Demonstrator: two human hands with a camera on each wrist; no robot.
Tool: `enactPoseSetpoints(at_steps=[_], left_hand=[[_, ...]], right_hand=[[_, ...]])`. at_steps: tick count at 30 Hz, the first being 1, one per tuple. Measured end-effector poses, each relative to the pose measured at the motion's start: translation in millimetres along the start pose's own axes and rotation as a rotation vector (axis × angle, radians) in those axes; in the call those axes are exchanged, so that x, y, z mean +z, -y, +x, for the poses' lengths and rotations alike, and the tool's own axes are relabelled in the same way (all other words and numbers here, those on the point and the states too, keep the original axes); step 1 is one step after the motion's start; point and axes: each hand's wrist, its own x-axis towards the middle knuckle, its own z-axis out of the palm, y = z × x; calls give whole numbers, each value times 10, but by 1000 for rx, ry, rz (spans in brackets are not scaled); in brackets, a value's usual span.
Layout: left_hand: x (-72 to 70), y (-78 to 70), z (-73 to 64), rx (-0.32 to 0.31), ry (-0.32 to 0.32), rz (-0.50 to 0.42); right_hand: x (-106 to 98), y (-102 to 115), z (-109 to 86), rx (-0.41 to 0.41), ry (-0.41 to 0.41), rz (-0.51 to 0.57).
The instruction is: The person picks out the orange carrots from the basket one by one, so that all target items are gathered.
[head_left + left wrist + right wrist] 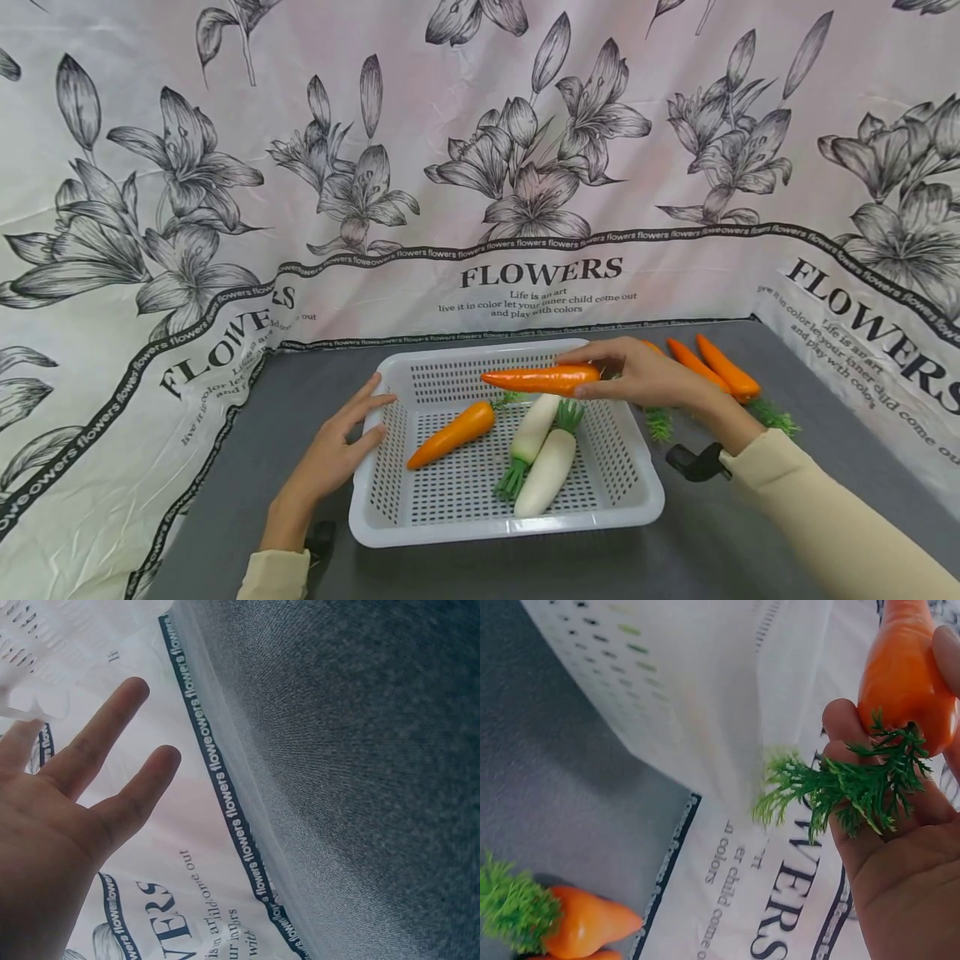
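Flower-printed cloth point(543, 292) hung behind a dark grey surface point(705, 554) and along its sides. The right hand point(641, 375) gripped a carrot point(532, 381) by its thick end, fingers above and thumb below, over the far right part of the basket point(510, 532). That hold probably left the slim tip free to point left, with the green leaves point(855, 784) hanging by the fingers. The left hand point(333, 450) was open, its fingers spread at the basket's left rim, perhaps to steady it; whether they pressed on it I could not tell.

One basket sat on the surface, its pierced walls likely keeping round things from rolling away. Inside lay one carrot point(455, 435), slanting on the left, and two white radishes point(551, 471) side by side on the right, one with its leaves toward the near rim, the other with its leaves toward the far, perhaps so that they fitted closely. Beyond the basket to the right, three carrots point(723, 369) lay on the surface, one mostly hidden behind the right hand, making five carrots in view.
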Motion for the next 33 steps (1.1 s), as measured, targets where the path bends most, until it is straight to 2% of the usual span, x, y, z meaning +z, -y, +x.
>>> enactPoseSetpoints(at_steps=[6, 16, 24, 28, 33], left_hand=[[-9, -6, 2, -7, -4, 9], [1, 0, 4, -1, -4, 16], [-4, -9, -5, 1, -8, 16], [-4, -17, -6, 0, -7, 18], [-6, -19, 1, 3, -2, 29]], right_hand=[[-72, -56, -133, 27, -52, 62], [-125, -206, -378, 51, -124, 104], [-167, -445, -574, 110, -213, 84], [-193, -581, -662, 115, -261, 77], [-238, -738, -779, 152, -335, 9]])
